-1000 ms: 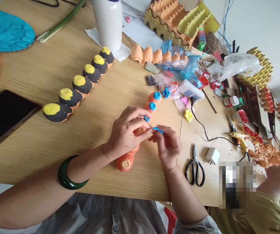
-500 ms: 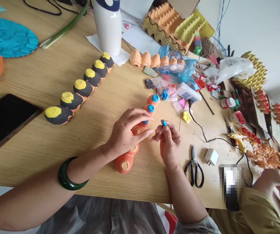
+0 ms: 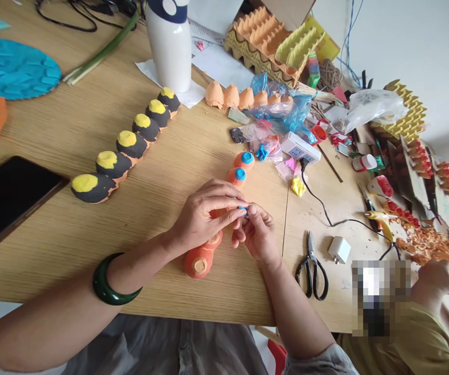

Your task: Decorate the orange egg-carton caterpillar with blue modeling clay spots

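A small lump of blue modelling clay (image 3: 243, 210) is between the fingertips of both my hands. My left hand (image 3: 204, 211), with a dark green bangle (image 3: 105, 281) on its forearm, has thumb and fingers closed at the lump from the left. Thumb and fingers of my right hand (image 3: 258, 232) pinch it from the right. Beneath them lies an orange-painted egg-carton strip (image 3: 200, 255). Blue clay caps its two far cups; the near cup has a bare tan top. My left hand hides the middle cups.
To the left lies a black-painted egg-carton strip (image 3: 132, 143) with yellow tops, near a phone (image 3: 13, 200). Scissors (image 3: 312, 271), a white plug adapter (image 3: 339, 250) and a power strip (image 3: 300, 147) are on the right. A white bottle (image 3: 169, 52) stands behind. A co-worker's hand (image 3: 440, 281) is at far right.
My right hand has moved left with the blue clay and meets my left hand over the orange strip. My left fingers have closed in at the clay.
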The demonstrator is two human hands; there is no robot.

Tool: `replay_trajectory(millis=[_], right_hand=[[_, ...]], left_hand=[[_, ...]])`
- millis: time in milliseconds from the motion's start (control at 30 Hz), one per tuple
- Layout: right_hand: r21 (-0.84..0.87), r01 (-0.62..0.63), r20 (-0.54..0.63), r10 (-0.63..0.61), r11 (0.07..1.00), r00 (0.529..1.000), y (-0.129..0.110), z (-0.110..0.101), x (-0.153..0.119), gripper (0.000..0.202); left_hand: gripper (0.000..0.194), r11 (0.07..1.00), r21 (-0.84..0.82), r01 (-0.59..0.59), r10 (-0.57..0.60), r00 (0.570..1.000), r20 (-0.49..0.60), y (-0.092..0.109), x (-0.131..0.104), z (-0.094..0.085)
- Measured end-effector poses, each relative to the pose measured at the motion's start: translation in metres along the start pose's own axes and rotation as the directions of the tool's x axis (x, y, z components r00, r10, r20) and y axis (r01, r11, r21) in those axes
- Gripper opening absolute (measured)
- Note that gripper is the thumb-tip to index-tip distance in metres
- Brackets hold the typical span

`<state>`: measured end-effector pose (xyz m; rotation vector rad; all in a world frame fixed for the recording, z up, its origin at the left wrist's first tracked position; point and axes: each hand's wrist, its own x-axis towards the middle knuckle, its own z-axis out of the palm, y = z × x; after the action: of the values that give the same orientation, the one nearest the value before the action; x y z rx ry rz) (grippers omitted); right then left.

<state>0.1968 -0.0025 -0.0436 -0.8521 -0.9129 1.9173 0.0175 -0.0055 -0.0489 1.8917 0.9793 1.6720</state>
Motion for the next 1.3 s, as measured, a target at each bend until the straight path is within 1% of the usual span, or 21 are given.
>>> replay_trajectory(millis=[33,133,167,200,300,333,500,567,633,667,767,800,867,933,967,1033,1067,1167,1300], right_hand=[[0.016,-0.003,-0.001,0.003,1.000,1.000,-0.0008,-0.0006,0.0001,0.049],[0.069,-0.005,-0.009,0.006,0.998,1.000,-0.0023,-0.0025,-0.0003,0.040],[0.083,0.000,-0.011,0.001,0.997,1.000,-0.0025,-0.0028,-0.0005,0.038],[0.091,0.005,-0.007,-0.005,0.996,1.000,-0.0026,-0.0030,-0.0006,0.037],[0.098,0.014,0.023,-0.016,0.995,1.000,-0.0027,-0.0027,-0.0005,0.034],[0.101,0.008,0.034,-0.011,0.995,0.999,-0.0027,-0.0025,-0.0003,0.034],[0.128,-0.038,0.062,0.030,0.991,0.998,-0.0037,-0.0019,0.0007,0.037],[0.137,-0.036,0.045,0.030,0.990,0.999,-0.0050,-0.0022,0.0008,0.036],[0.147,-0.026,0.020,0.023,0.989,1.000,-0.0062,-0.0025,0.0008,0.036],[0.147,-0.025,0.015,0.023,0.989,1.000,-0.0066,-0.0027,0.0008,0.037],[0.139,-0.050,0.035,0.046,0.989,0.998,-0.0060,-0.0035,0.0012,0.039],[0.136,-0.064,0.049,0.058,0.989,0.997,-0.0055,-0.0037,0.0013,0.040],[0.126,-0.085,0.071,0.076,0.988,0.995,-0.0046,-0.0042,0.0016,0.043],[0.107,-0.091,0.078,0.083,0.990,0.993,-0.0044,-0.0046,0.0015,0.045],[0.098,-0.088,0.076,0.081,0.991,0.994,-0.0046,-0.0048,0.0014,0.046],[0.087,-0.073,0.064,0.067,0.994,0.996,-0.0053,-0.0051,0.0011,0.045],[0.087,-0.068,0.061,0.062,0.994,0.996,-0.0057,-0.0052,0.0010,0.045],[0.104,-0.082,0.073,0.075,0.991,0.995,-0.0064,-0.0056,0.0012,0.043],[0.129,-0.133,0.113,0.119,0.983,0.986,-0.0063,-0.0068,0.0020,0.041]], left_hand=[[0.015,1.000,-0.003,0.010,-0.010,1.000,0.012,0.0006,-0.0001,-0.0007],[0.035,0.999,-0.006,0.038,-0.038,0.998,0.048,0.0012,-0.0005,-0.0023],[0.037,0.999,-0.004,0.043,-0.043,0.998,0.055,0.0011,-0.0006,-0.0025],[0.034,0.999,-0.001,0.042,-0.042,0.998,0.056,0.0008,-0.0005,-0.0026],[0.013,1.000,0.004,0.024,-0.024,0.999,0.030,-0.0001,0.0002,-0.0019],[0.010,1.000,0.008,0.017,-0.017,1.000,0.020,-0.0002,0.0005,-0.0015],[0.016,1.000,-0.011,-0.021,0.021,1.000,0.013,0.0006,0.0012,-0.0016],[0.020,1.000,-0.007,0.015,-0.015,0.999,0.030,0.0009,0.0012,-0.0025],[0.030,0.998,0.007,0.056,-0.057,0.997,0.052,0.0006,0.0013,-0.0033],[0.030,0.998,0.009,0.060,-0.061,0.996,0.059,0.0003,0.0015,-0.0035],[0.010,1.000,-0.005,0.014,-0.014,0.999,0.040,-0.0005,0.0025,-0.0031],[0.009,1.000,-0.011,-0.004,0.004,1.000,0.024,-0.0005,0.0029,-0.0028],[0.011,1.000,-0.012,-0.021,0.021,1.000,0.002,0.0000,0.0033,-0.0024],[0.010,1.000,-0.009,-0.004,0.004,1.000,0.009,0.0007,0.0032,-0.0026],[0.012,1.000,-0.006,0.014,-0.014,1.000,0.017,0.0009,0.0030,-0.0030],[0.024,0.999,-0.001,0.049,-0.049,0.998,0.030,0.0005,0.0023,-0.0036],[0.025,0.999,-0.002,0.054,-0.054,0.998,0.035,0.0000,0.0021,-0.0037],[0.010,1.000,-0.012,0.019,-0.018,0.999,0.037,-0.0017,0.0017,-0.0031],[0.012,1.000,-0.023,-0.019,0.019,1.000,0.006,-0.0007,0.0019,-0.0024]])
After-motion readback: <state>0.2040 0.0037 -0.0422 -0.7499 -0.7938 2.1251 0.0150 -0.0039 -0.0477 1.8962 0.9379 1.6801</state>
